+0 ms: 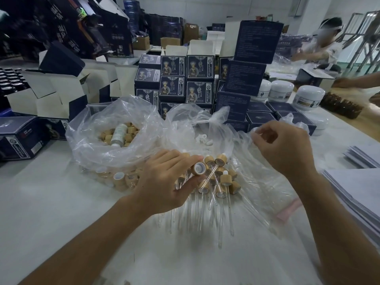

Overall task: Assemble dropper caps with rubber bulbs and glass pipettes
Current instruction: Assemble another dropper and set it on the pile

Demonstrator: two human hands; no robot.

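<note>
My left hand (164, 179) grips a bamboo dropper cap (199, 168) between thumb and fingers, its white-lined open end facing me. Just right of it lies a pile of assembled droppers (220, 177) with glass pipettes (222, 214) fanning toward me on the white table. My right hand (285, 149) hovers above a clear plastic bag (257, 182) with fingers curled; whether they pinch the plastic or a pipette I cannot tell. A large clear bag (115, 153) at the left holds loose bamboo caps (127, 134) and a small bottle. White rubber bulbs (202, 138) lie in another bag behind.
Stacks of dark blue printed boxes (185, 79) and open cartons (51, 93) wall the back of the table. White jars (308, 97) stand at the right rear. Paper sheets (353, 194) lie stacked at the right edge. Another person (320, 46) works beyond.
</note>
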